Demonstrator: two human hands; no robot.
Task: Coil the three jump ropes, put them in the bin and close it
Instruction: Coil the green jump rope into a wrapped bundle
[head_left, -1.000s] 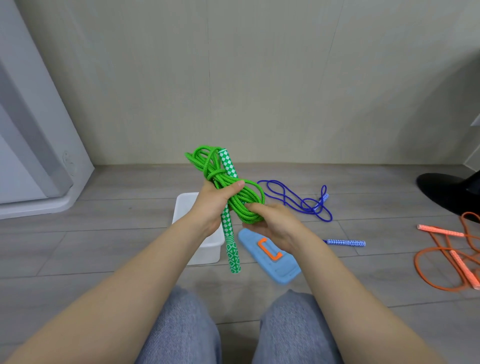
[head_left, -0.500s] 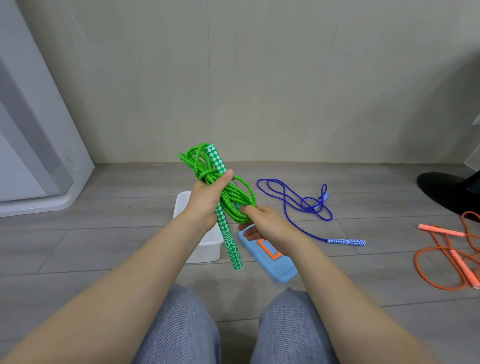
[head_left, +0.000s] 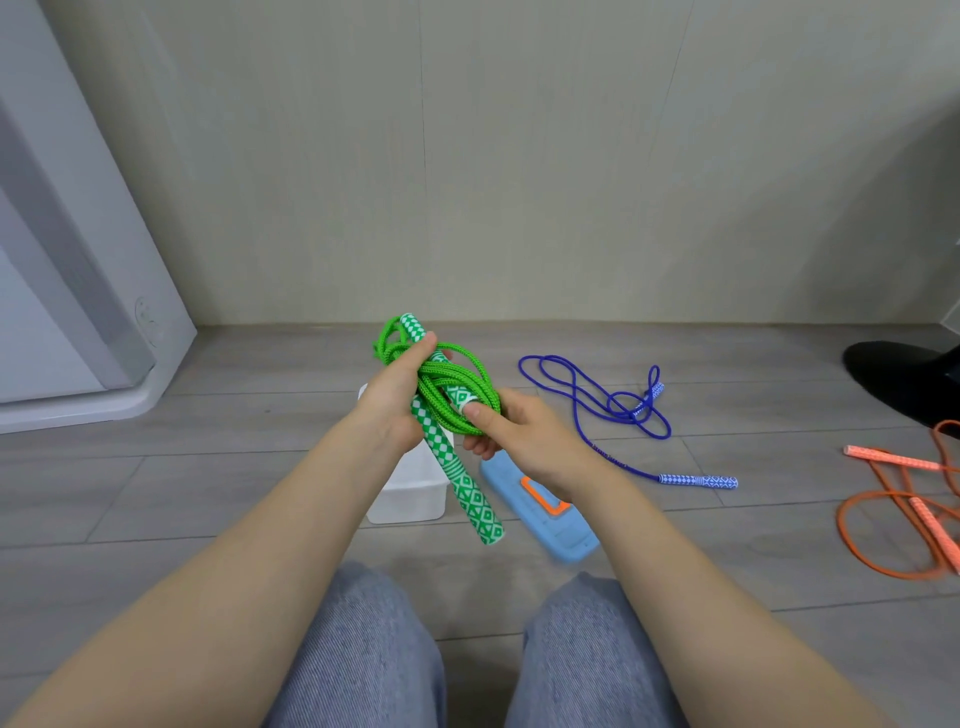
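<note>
Green jump rope (head_left: 447, 395) sits bundled above the white bin (head_left: 410, 493), left hand (head_left: 395, 400) wrapped tight round coils and handle, right hand (head_left: 524, 436) pinching the outer loops. If that pinch slips, I reckon the bundle springs loose. Blue rope (head_left: 597, 400) and orange rope (head_left: 893, 509) lie uncoiled on the floor.

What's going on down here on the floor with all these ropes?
A person is bundling a green jump rope. The left hand grips the coil and its handles; the right hand holds the loops from the other side. A white bin sits open below, its blue lid beside it. The blue rope and orange rope lie loose on the floor.
</note>
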